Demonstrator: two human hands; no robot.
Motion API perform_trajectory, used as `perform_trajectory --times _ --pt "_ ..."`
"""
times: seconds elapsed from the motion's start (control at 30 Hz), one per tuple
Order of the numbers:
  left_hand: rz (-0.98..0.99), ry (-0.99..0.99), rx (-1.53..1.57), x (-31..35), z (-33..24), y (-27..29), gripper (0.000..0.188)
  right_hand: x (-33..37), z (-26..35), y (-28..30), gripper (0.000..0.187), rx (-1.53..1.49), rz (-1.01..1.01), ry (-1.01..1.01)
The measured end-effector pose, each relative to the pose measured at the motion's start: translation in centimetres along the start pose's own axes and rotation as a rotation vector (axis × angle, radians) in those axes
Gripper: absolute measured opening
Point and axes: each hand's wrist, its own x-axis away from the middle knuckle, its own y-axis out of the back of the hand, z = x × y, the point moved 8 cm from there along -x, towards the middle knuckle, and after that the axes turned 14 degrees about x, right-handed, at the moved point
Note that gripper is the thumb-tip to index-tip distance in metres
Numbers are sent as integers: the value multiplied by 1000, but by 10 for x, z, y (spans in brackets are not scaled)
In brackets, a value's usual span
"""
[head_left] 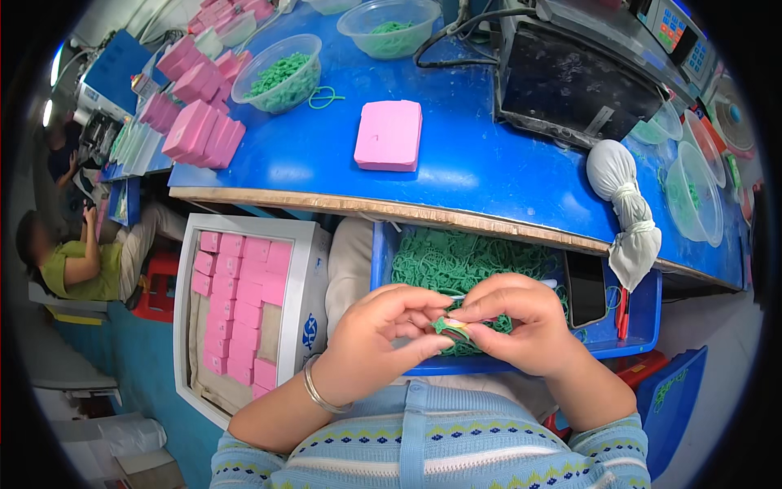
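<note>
My left hand [389, 328] and my right hand [521, 322] meet above a blue tray [521, 363]. Between their fingertips is a small green cord piece [453, 328] with a pale yellowish bit on it. Both hands are closed in a pinch; my fingers partly hide the piece. Beneath and behind them, a heap of tangled green cords [456, 257] fills much of the tray. A dark phone [586, 287] lies at the tray's right side, beside a red pen [623, 314]. On the blue table ahead sits a pink block-shaped stack [388, 136].
At my left stands a grey-white box [316, 269] holding rows of pink packs [236, 301]. Clear bowls of green cords [281, 75] and stacked pink packs [204, 134] occupy the table's left. A black machine [574, 77] and a knotted white cloth bundle [623, 208] are right. Another person [81, 261] sits far left.
</note>
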Motion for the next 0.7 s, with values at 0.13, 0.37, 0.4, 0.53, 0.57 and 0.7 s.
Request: perform_trajectory --times 0.13,0.37,0.4,0.53,0.57,0.7 --pt "68 -89 -242 0 -15 -6 25 1 1 1 17 55 -10 9" --pt "70 -56 -236 1 -12 -3 19 0 3 -1 14 84 15 4" --pt "71 -56 -237 1 -12 -4 19 0 3 -1 14 84 14 4" --pt "75 -78 -220 3 -14 -7 19 0 1 -2 12 15 42 -11" --pt "72 -76 -182 4 -14 -7 19 0 1 -2 11 -11 50 -17" --pt "59 -42 -109 5 -11 -8 19 -1 3 0 10 -42 54 -25"
